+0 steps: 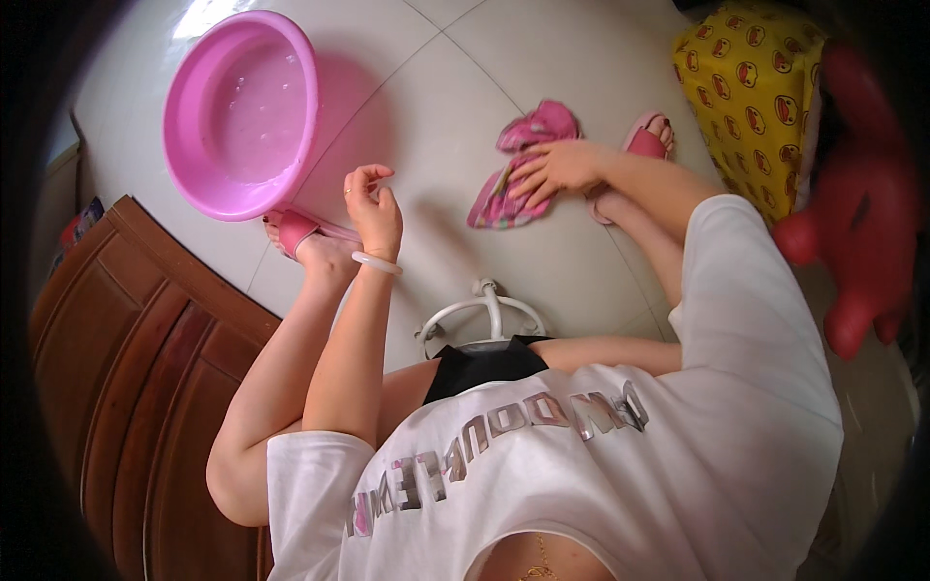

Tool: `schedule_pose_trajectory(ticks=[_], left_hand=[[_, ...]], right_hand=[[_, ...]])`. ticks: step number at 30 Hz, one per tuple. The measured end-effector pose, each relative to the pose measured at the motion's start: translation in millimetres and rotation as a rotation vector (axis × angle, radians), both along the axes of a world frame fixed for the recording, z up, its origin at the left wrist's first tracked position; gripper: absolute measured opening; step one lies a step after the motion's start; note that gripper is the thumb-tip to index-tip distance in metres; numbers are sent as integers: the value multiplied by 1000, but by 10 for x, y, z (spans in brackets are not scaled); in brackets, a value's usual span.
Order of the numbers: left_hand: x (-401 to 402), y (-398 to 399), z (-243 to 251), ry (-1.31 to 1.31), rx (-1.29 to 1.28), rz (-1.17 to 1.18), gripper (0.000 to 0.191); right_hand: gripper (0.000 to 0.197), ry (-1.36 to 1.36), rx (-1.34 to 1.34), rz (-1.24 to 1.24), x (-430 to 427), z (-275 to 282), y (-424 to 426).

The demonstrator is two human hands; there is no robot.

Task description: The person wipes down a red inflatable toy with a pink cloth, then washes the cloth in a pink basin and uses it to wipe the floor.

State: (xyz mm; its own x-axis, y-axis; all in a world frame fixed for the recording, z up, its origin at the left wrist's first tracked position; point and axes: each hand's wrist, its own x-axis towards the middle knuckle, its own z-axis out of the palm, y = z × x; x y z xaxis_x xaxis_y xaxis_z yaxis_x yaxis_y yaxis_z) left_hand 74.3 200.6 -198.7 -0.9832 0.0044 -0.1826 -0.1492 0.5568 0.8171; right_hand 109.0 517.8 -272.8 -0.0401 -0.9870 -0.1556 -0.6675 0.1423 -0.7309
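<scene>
My right hand (563,171) lies over a pink patterned cloth (501,196) on the tiled floor, its fingers spread across the fabric. One bunched lobe of the cloth shows beyond the hand and another below it. Whether the fingers grip the fabric or only press on it, I cannot tell. In the air above the floor, my left hand (374,210) is loosely curled, thumb apart from the fingers, with nothing in it. It wears a ring and a pale bangle (376,263). A pink plastic basin (190,174) holding shallow water stands beyond it to the left.
A brown wooden panelled door or cabinet (167,363) rises at the left. Below me is a white wheeled stool base (494,312). My feet wear pink sandals (296,231). On the right are a yellow duck-print bag or cover (755,109) and a blurred red object (864,240).
</scene>
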Motion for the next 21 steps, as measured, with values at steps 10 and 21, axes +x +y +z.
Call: schedule_pose_trajectory(ticks=[10,21], left_hand=[[-1,257,211,-13,60,-119,22],[53,469,681,12,243,-208,20]], right_hand=[[57,127,382,-401,-492,569,998],[47,-415,200,-1413,-472,2829,735]])
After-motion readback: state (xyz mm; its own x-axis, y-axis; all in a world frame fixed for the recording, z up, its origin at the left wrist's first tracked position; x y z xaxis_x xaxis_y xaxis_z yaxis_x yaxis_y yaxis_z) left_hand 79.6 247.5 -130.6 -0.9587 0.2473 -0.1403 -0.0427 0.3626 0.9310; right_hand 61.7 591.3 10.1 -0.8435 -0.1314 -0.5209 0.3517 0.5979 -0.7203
